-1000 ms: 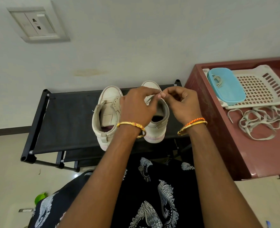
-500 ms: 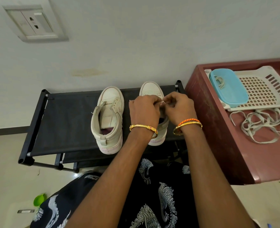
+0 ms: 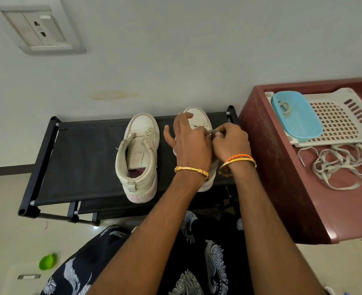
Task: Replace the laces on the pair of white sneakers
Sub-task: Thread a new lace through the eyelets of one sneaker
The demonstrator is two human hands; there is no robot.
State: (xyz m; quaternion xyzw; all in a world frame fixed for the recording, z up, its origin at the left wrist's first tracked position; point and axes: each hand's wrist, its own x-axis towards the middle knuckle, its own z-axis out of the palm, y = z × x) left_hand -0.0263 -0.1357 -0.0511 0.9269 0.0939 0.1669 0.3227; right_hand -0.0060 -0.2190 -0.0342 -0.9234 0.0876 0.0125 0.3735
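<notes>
Right white leather sneaker (image 3: 197, 118) on black fabric rack (image 3: 86, 158): right hand (image 3: 231, 143) pinched its lace end for threading; left hand (image 3: 188, 139), fingers spread, steadied it.

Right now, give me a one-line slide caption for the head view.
Both hands, left hand and right hand, work a lace at the right sneaker; left sneaker stands unlaced.

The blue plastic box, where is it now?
In the head view, the blue plastic box is at the right, lying on the white perforated tray on the maroon cabinet, above the loose laces.
</notes>
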